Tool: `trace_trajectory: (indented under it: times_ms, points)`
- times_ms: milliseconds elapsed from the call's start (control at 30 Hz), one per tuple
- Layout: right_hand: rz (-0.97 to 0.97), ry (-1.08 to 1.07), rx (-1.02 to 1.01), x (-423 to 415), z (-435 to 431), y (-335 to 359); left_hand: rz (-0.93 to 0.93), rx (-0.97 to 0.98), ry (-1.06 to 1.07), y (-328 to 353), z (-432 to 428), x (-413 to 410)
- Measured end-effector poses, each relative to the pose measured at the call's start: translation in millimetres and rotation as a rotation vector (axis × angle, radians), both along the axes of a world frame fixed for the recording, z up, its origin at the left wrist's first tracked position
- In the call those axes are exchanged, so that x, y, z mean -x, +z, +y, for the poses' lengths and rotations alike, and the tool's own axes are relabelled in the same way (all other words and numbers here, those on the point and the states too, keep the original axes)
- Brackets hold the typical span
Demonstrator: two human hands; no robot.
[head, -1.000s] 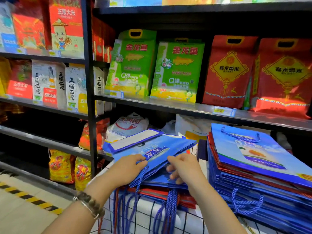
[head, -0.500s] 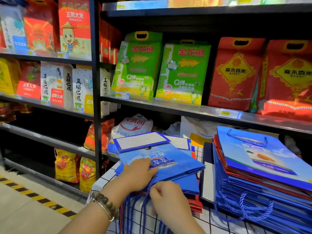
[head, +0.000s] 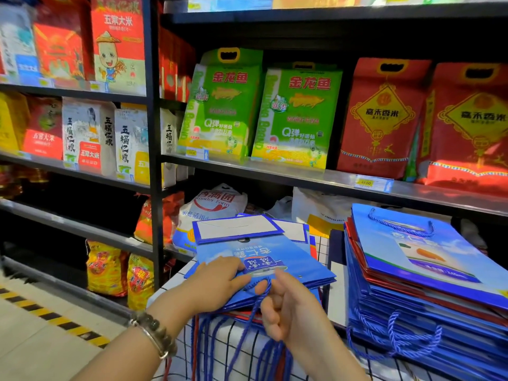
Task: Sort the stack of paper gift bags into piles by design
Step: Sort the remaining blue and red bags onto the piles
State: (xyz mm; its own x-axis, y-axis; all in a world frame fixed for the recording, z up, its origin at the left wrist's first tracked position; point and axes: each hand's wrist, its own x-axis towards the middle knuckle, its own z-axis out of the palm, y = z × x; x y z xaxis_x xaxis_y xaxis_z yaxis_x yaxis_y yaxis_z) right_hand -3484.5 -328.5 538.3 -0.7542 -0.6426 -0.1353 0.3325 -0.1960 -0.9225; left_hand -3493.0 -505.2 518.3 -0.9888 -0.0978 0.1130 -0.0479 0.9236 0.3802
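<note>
A small pile of flat blue paper gift bags (head: 291, 257) lies on a white checked cloth, its blue rope handles hanging over the front edge. My left hand (head: 220, 281) rests on the top bag's near edge, fingers curled over it. My right hand (head: 286, 306) pinches a blue rope handle (head: 264, 292) at the pile's front. A tall stack of blue and red gift bags (head: 428, 270) stands to the right, apart from both hands.
Black store shelves (head: 154, 133) rise behind and to the left, packed with green and red rice bags (head: 297, 114). The checked cloth table (head: 338, 295) shows between the two piles. A floor with yellow-black tape (head: 55, 317) lies at the lower left.
My right hand has drawn back from under the top bag to the front edge and now pinches a rope handle. The left hand stays on the pile.
</note>
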Motion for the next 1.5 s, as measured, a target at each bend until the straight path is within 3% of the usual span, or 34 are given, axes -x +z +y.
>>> trace_trajectory:
  times_ms: [100, 233, 367, 400, 467, 533, 567, 633, 700, 800, 867, 1000, 1133, 1300, 1500]
  points:
    - [0.163, 0.009, -0.181, 9.6, 10.6, 19.1, -0.106, 0.021, -0.099, -0.5, -17.0, -4.7]
    - [0.133, -0.06, -0.14, 32.8, 21.1, 43.0, -0.21, 0.102, -0.148, 8.1, -38.3, -6.1]
    - [0.134, -0.072, -0.044, 47.8, 18.3, 65.9, -0.311, 0.029, -0.128, 20.2, -50.5, -4.3]
    - [0.154, -0.073, -0.044, 49.4, 16.5, 69.3, -0.284, 0.056, -0.118, 23.2, -49.4, -4.5]
    - [0.23, -0.108, -0.079, 52.2, 11.5, 71.9, 0.018, 0.017, -0.033, 30.3, -38.6, -4.5]
    - [0.261, -0.153, -0.078, 55.6, 5.3, 70.8, 0.338, -0.346, 0.044, 43.5, -12.1, -10.6]
    - [0.257, -0.17, -0.063, 57.7, 1.7, 69.6, 0.351, -0.548, 0.035, 51.1, 2.7, -13.9]
    - [0.216, -0.202, -0.023, 61.2, -6.0, 67.3, 0.127, -0.694, -0.068, 61.0, 32.5, -19.8]
    - [0.159, -0.24, 0.023, 63.8, -12.6, 64.6, -0.047, -0.586, -0.197, 57.8, 55.7, -21.0]
    - [0.103, -0.287, 0.06, 64.0, -17.6, 63.7, -0.029, -0.513, -0.2, 47.0, 64.4, -10.3]
    - [0.225, -0.31, -0.101, 64.3, -15.8, 61.8, 0.012, -0.538, -0.147, 44.5, 61.6, -4.7]
    - [0.72, -0.321, -0.673, 63.1, 4.3, 45.8, 0.056, -0.61, -0.051, 41.0, 51.3, 4.1]
    - [1.114, -0.09, -1.033, 53.3, 28.3, 30.9, 0.054, -0.604, -0.019, 33.3, 51.7, 10.8]
    - [1.255, 0.006, -1.2, 48.8, 36.3, 23.1, 0.05, -0.515, -0.062, 31.1, 54.0, 16.8]
    - [1.278, -0.01, -1.098, 51.3, 40.6, 19.8, 0.027, -0.527, -0.092, 27.9, 53.8, 16.8]
